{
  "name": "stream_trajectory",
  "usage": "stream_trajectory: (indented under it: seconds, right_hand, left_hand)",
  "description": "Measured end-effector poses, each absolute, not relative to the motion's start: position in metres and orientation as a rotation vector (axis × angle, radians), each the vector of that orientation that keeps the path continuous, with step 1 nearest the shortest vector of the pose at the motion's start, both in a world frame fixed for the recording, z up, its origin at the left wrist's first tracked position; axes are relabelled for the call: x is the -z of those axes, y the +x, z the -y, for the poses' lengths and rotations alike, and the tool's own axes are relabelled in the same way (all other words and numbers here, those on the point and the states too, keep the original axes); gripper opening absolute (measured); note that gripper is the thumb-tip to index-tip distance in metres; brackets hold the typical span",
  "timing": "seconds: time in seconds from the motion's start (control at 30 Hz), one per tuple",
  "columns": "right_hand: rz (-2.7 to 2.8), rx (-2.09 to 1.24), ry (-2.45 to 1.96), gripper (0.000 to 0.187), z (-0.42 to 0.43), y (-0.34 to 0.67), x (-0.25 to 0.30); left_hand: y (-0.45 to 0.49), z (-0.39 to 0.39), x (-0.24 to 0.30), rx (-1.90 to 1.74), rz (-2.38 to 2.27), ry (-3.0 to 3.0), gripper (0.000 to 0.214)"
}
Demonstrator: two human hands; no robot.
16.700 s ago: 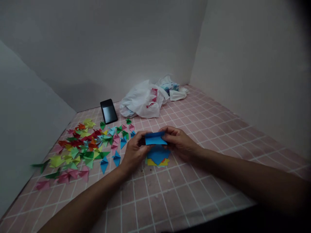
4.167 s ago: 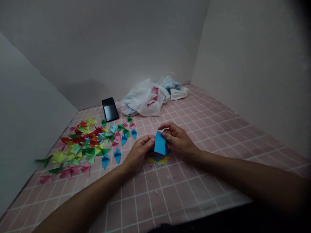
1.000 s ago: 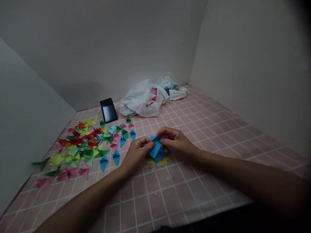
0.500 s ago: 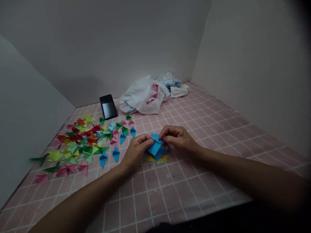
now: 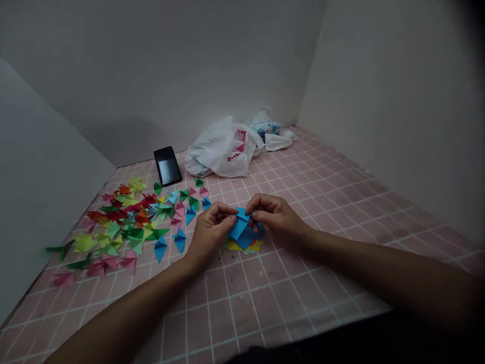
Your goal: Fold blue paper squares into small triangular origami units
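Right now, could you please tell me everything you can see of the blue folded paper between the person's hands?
The blue folded paper looks like thin, matt, bright blue origami paper, folded into angular flaps with pointed corners. It is held above the pink tiled surface, pinched between the fingers of the left hand and the right hand, which hide part of its folds. Yellow paper lies beneath it; I cannot tell whether they touch.

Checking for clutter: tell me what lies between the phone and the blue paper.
In the head view, small folded green, pink and blue paper pieces.
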State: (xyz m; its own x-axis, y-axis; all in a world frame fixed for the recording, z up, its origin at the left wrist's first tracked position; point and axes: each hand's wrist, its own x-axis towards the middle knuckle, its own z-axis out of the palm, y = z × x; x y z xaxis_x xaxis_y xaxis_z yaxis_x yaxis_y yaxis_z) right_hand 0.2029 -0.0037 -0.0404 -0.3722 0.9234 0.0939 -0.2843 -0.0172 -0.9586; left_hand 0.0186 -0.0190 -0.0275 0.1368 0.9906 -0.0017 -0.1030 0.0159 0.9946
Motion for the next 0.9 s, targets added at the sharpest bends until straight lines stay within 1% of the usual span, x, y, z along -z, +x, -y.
stream_trajectory:
  seconds: [0.2,0.47,0.6,0.77,0.9]
  right_hand:
    - [1.308,-1.580,-0.717,0.007,0.0044,0.2044,0.0402]
    - [1.337,-1.546,-0.745,0.009,0.0056,0.2055,0.0363]
    - [1.355,-1.546,-0.758,0.007,0.0051,0.2057,0.0356]
    - [1.393,-1.519,-0.768,0.006,0.0053,0.2052,0.0363]
    - [1.356,-1.553,-0.757,0.020,0.0053,0.2041,0.0349]
  left_hand:
    - [0.0192,0.0192,0.0275,-1.164,-1.042,1.145,0.015]
    - [0.0208,0.0198,0.0261,-1.149,-1.012,1.072,0.016]
    - [0.0219,0.0195,0.0229,-1.167,-1.042,1.085,0.018]
    - [0.0200,0.0182,0.0245,-1.172,-1.062,1.112,0.013]
    - [0.0174,0.0180,0.0261,-1.192,-1.084,1.161,0.010]
